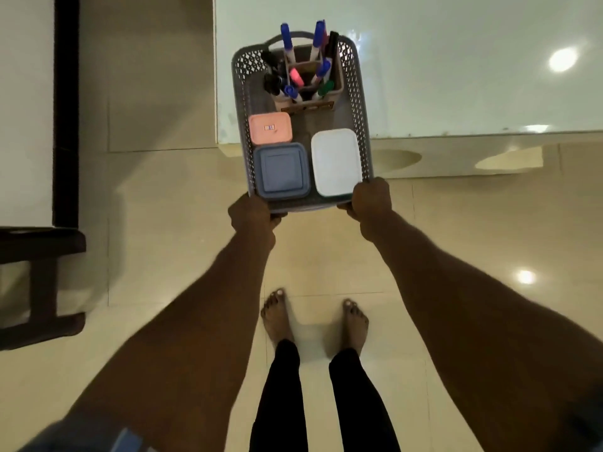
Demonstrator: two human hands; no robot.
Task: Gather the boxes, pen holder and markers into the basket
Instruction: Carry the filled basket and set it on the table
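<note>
While both arms are stretched forward, one grey basket is held out at its near end, seen from above. Its near left corner is gripped by the left hand, with the fingers curled under the rim; its near right corner is gripped the same way by the right hand. The far part of the basket lies over the corner of a glossy white table; whether it rests on the table cannot be told.

Three lidded boxes are seen inside the basket. A blue box lies at the near left, a white box just beside it at the near right, and a pink box just behind the blue one. At the far end one pen holder stands upright, filled with markers. About ten markers can be made out, with blue, black, pink and green caps; the exact count cannot be told, as some are hidden.

Below the basket, two bare feet are seen on a pale tiled floor. A dark chair stands at the left edge.
</note>
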